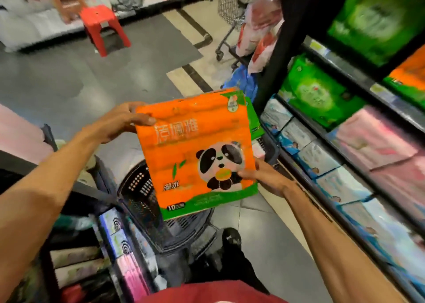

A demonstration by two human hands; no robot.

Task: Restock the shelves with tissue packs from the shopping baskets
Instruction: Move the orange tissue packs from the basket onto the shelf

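Hanging above a dark shopping basket (147, 201), the orange panda tissue pack (195, 150) is gripped at its upper left corner by the left hand (117, 124) and pinched at its lower right edge by the right hand (264, 178), beside stocked shelves (345, 127).

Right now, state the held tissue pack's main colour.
Orange, on the tissue pack, with green edging; head view.

Orange tissue pack (184, 157), green-edged (black-and-white panda print); red stool (101, 19); blurred basket (142, 201) seemingly black

One orange tissue pack (195, 155), one left hand (117, 124), one right hand (266, 179)
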